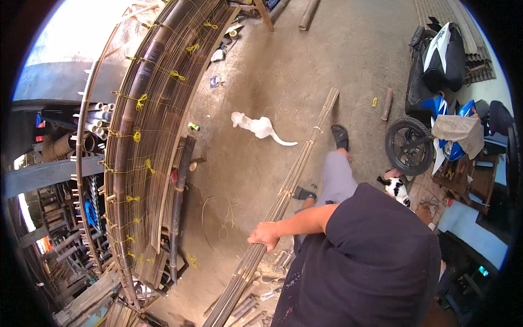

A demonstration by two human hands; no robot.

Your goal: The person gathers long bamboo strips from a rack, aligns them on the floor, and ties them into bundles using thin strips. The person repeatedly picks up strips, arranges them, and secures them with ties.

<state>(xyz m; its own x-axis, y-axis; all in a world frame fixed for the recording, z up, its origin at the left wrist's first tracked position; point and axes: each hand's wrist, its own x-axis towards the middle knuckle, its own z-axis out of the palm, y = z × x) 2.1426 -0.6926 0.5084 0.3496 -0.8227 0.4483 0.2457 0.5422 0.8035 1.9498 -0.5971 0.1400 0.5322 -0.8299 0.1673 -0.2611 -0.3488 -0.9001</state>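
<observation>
My right hand (264,235) is closed around a long bundle of thin bamboo strips (287,192). The bundle slants from the lower edge up to the floor near the centre, and ties cross it at several places. My right arm reaches over from the dark shirt, and my feet stand beside the bundle's far part. My left hand is out of sight.
A large rack of dark slats with yellow ties (143,136) curves along the left. A white cat (256,126) is on the floor; a black-and-white cat (396,189) is near the motorbike (430,131) at right. Cut bamboo pieces (245,306) lie beneath my bundle.
</observation>
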